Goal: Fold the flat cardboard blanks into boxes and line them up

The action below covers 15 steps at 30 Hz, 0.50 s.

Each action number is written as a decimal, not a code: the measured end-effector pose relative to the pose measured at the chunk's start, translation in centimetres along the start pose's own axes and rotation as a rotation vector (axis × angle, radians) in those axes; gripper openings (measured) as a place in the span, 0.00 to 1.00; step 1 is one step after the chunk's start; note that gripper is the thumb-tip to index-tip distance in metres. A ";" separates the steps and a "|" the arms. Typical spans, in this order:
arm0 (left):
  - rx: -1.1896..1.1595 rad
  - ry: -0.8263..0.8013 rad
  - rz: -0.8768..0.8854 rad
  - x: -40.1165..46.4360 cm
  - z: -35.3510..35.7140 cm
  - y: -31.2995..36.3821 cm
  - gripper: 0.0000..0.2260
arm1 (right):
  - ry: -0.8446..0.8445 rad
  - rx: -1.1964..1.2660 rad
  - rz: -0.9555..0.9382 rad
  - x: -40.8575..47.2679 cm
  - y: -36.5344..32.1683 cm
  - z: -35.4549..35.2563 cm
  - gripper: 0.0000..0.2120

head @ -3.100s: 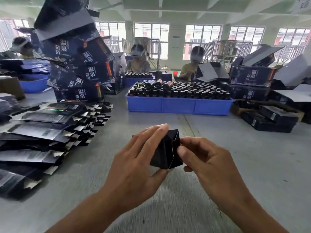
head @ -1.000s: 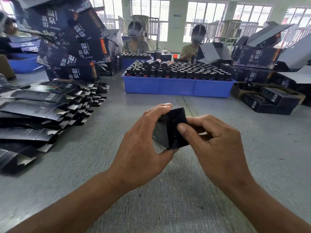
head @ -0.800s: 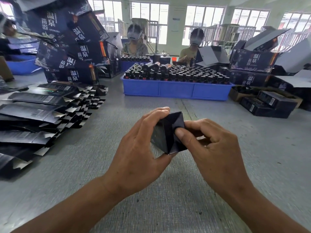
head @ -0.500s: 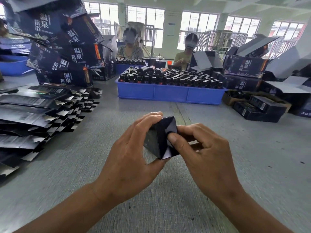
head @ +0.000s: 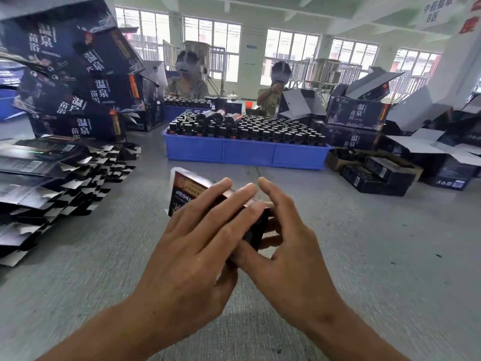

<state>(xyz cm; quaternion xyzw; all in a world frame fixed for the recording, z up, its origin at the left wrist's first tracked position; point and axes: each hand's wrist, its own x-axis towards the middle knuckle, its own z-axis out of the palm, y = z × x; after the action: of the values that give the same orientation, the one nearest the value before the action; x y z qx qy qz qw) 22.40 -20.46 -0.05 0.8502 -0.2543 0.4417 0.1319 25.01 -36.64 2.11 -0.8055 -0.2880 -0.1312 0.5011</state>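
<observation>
A small dark folded box (head: 185, 194) with red and gold print lies lengthwise between my hands above the grey table (head: 390, 256). My left hand (head: 192, 246) lies over its top with the fingers stretched along it and the thumb underneath. My right hand (head: 283, 246) holds the box's near end, its thumb pressed on the dark end face and its fingers curled round the far side. A spread heap of flat dark blanks (head: 52, 175) lies to the left.
A blue crate (head: 244, 152) full of dark bottles stands behind my hands. Large printed cartons (head: 78, 100) are piled at the back left, more cartons (head: 359, 113) and small black boxes (head: 377, 175) at the right. Two people sit across the table.
The box has turned from end-on to lying lengthwise, its printed face now up. My left hand has spread flat over its top; my right hand has shifted to its near end.
</observation>
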 end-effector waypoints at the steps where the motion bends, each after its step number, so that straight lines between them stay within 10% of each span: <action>1: 0.000 -0.005 0.021 0.0 0.0 0.1 0.38 | 0.008 0.026 0.009 0.0 0.0 0.0 0.37; 8: -0.127 0.183 -0.353 0.2 -1.0 -0.5 0.27 | 0.122 0.349 0.262 1.3 1.2 -1.0 0.26; 15: -0.896 0.127 -1.016 0.6 -1.4 -2.8 0.37 | -0.158 0.381 0.324 1.1 1.5 -0.8 0.18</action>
<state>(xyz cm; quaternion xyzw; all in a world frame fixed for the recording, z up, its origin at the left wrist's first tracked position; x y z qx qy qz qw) 23.28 -17.71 1.27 0.6998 0.0265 0.2260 0.6771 26.86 -37.46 1.88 -0.7399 -0.2128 0.0708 0.6342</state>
